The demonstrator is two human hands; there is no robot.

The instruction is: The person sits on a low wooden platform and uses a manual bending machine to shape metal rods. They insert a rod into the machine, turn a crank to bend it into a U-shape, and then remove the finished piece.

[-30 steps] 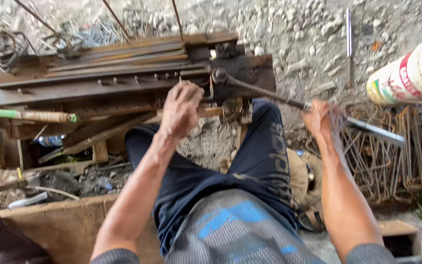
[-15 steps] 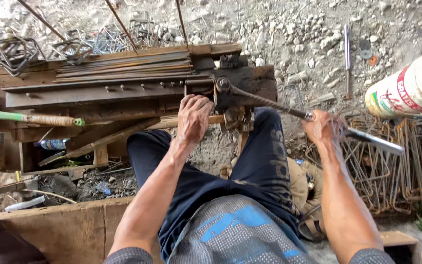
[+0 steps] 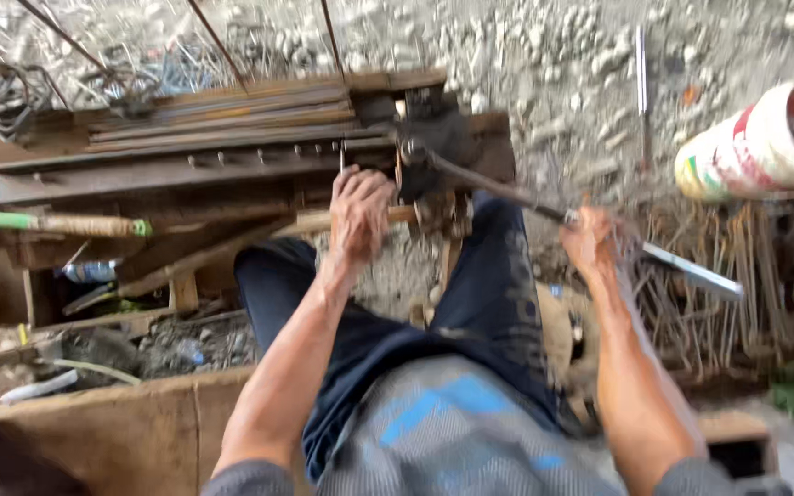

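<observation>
My left hand (image 3: 358, 209) grips a thin steel rod (image 3: 343, 158) at the front edge of a rusty wooden and steel bending bench (image 3: 186, 170). My right hand (image 3: 590, 241) is closed around the long metal lever (image 3: 544, 211) that pivots at the dark bender head (image 3: 425, 147) on the bench. The lever's bright flat end (image 3: 691, 271) sticks out to the right past my hand. My legs in dark trousers sit below, between my arms.
A hammer with a green and wooden handle (image 3: 57, 223) lies at the left. Bent rebar stirrups (image 3: 737, 294) are piled at the right under a white bucket (image 3: 755, 147). Gravel ground lies behind; loose rods (image 3: 222, 41) lean at the back. A wooden board (image 3: 112, 432) is at the lower left.
My left hand has slid a little lower and right along the bench front. My right hand stays on the lever, which has swung slightly. The view has shifted.
</observation>
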